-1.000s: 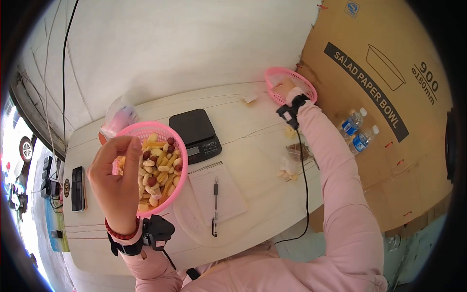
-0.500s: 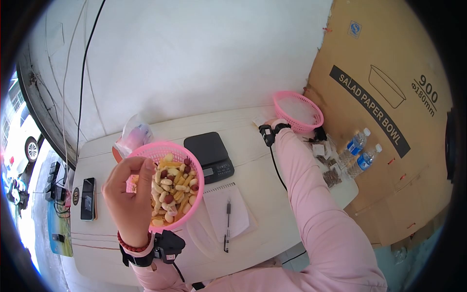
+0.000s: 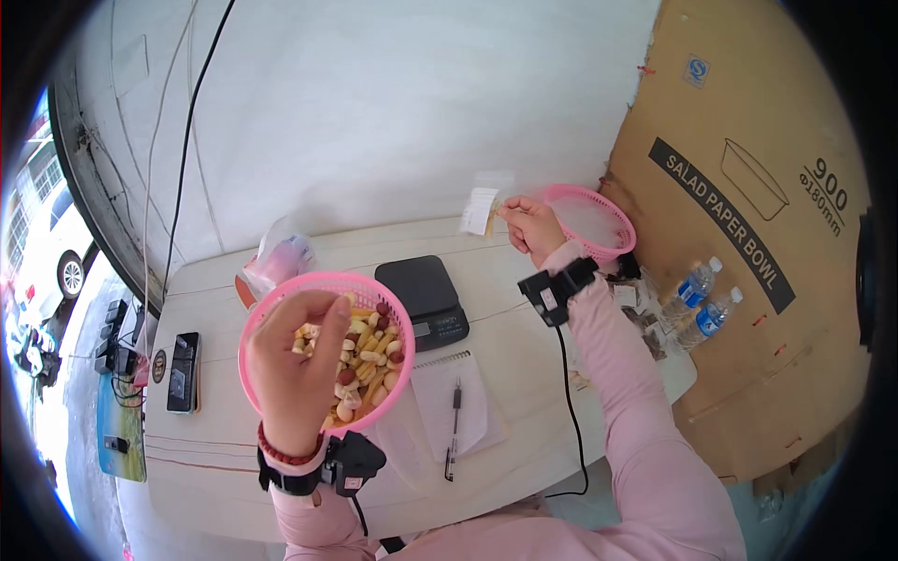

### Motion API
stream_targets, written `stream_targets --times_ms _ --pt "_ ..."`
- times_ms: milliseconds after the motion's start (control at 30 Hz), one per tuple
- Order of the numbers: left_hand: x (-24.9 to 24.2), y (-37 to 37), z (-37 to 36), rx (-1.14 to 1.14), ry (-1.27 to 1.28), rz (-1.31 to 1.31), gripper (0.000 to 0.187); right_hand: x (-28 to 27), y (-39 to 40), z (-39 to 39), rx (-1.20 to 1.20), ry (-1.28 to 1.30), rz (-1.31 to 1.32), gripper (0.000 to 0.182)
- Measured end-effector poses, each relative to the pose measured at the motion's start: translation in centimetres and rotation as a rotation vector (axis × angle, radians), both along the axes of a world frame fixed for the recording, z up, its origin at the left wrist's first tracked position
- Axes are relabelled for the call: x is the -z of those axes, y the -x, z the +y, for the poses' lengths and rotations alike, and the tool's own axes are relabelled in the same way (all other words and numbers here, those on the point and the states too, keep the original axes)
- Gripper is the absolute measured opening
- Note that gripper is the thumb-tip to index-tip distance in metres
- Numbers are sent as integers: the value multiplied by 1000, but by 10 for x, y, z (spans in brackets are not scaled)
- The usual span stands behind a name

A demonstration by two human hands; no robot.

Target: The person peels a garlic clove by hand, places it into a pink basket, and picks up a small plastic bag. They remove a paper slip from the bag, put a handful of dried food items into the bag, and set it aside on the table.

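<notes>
My right hand (image 3: 535,227) is raised above the back of the table, its fingers pinched on the edge of a small clear plastic bag (image 3: 482,208) with a white paper label. A pink basket (image 3: 621,245) holding clear plastic stands just to the right of that hand. My left hand (image 3: 297,360) hovers over the near pink basket (image 3: 247,376), fingers curled and thumb against the index finger. Whatever lies within those fingers, if anything, is hidden. Peanuts in shells, reddish-brown nuts and yellow sticks (image 3: 372,360) fill this basket, partly covered by the hand.
Between the baskets lie a black digital scale (image 3: 412,285), a spiral notepad (image 3: 435,383) and a pen (image 3: 456,416). Two water bottles (image 3: 697,285) and small packets (image 3: 625,295) are at right, before a cardboard box (image 3: 739,112). A phone (image 3: 183,374) and plastic bag (image 3: 281,257) are at left.
My right hand has drawn back from beside the far basket and turned, bringing the small labelled bag into sight. My left hand stays over the near basket. The view has shifted slightly.
</notes>
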State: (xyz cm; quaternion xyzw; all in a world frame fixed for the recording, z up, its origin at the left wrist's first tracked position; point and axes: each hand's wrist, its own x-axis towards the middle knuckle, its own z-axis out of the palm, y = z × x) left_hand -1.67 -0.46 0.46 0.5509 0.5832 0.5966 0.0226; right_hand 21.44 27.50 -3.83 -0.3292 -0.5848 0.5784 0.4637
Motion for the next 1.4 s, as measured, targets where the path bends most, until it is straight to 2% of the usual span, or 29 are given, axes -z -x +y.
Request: stream_targets --times_ms 67,100,133,200,233,267,367,400,467,500,533,567,700,733,867,1033,1167,1233,1367,1400 --pt "5 -5 8 108 36 -156 7 -23 12 -48 -118 -71 35 8" --pt "8 -5 13 209 38 -182 15 -30 18 -70 -159 -92 56 8" --pt "11 -8 16 197 34 -181 15 -35 23 -90 -180 -131 49 8" --pt "14 -16 19 307 84 -303 25 -47 32 -129 -181 -205 -16 7" --pt "14 -16 19 367 109 -264 41 -49 39 -144 -180 -334 -44 7" --pt "14 -20 19 359 112 -260 41 -48 45 -156 -176 -458 -72 7" --pt "10 -31 14 586 86 -341 61 -43 60 -182 -228 -567 -76 8" --pt "11 -30 16 580 94 -337 61 -41 64 -186 -230 -562 -68 8" --pt "16 -25 20 793 42 -458 56 -41 67 -191 -320 -523 -56 9" --pt "15 -23 20 790 45 -457 56 -47 63 -195 -366 -409 -45 12" --pt "13 -20 19 757 132 -604 53 -52 57 -196 -372 -408 -42 12" --pt "11 -16 17 719 217 -752 51 -55 51 -195 -266 -441 -31 13" --pt "2 -8 10 695 218 -700 51 -60 30 -177 11 -431 26 21" --pt "-1 -9 9 707 210 -718 51 -60 26 -172 14 -420 25 21" --pt "4 -3 11 778 311 -673 54 -62 14 -160 -93 -288 52 31" --pt "15 -11 16 826 366 -639 51 -65 9 -159 -185 -324 -180 19" --pt "19 -13 19 799 381 -548 52 -62 2 -156 -222 -332 -193 13" --pt "12 -14 16 750 382 -582 50 -65 -5 -157 -279 -244 -203 11" --pt "13 -3 18 661 343 -621 45 -67 -9 -158 -412 -270 -173 10" --pt "13 -2 18 660 340 -623 45 -68 -9 -161 -450 -177 -138 10"
